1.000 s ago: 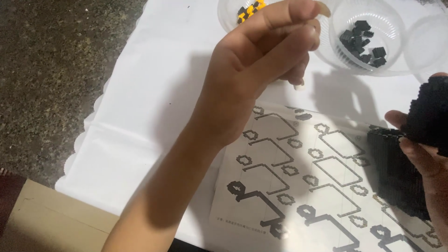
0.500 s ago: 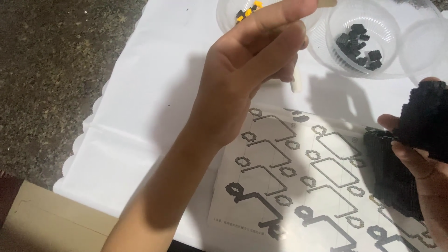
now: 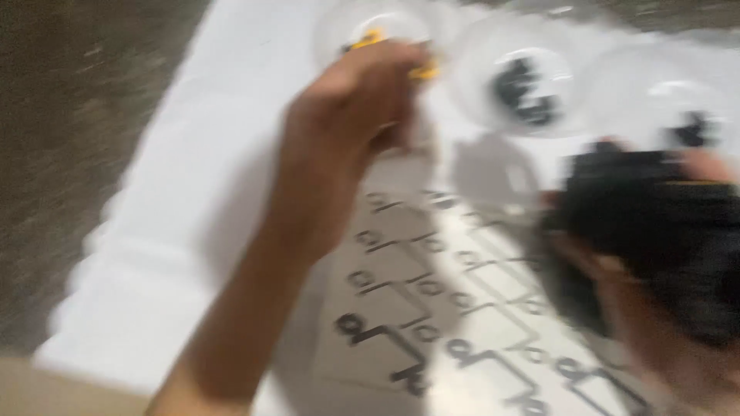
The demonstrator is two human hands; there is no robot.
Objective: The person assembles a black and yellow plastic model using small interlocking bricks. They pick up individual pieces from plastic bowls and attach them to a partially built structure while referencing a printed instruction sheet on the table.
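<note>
Frame motion-blurred. Near: printed sheet (image 3: pixel 462 308) of outlined shapes on white cloth (image 3: pixel 193 231). Right hand (image 3: pixel 655 323) fingers closed around black block assembly (image 3: pixel 655 231). Farther: left hand (image 3: pixel 347 115) at clear bowl (image 3: pixel 370 23) with yellow pieces (image 3: pixel 370 38); finger state cannot be told.

Left hand (image 3: pixel 362 100) over clear bowl (image 3: pixel 339 31) of yellow pieces (image 3: pixel 370 38); right hand (image 3: pixel 655 339) gripping black block (image 3: pixel 655 223), blurred.
</note>
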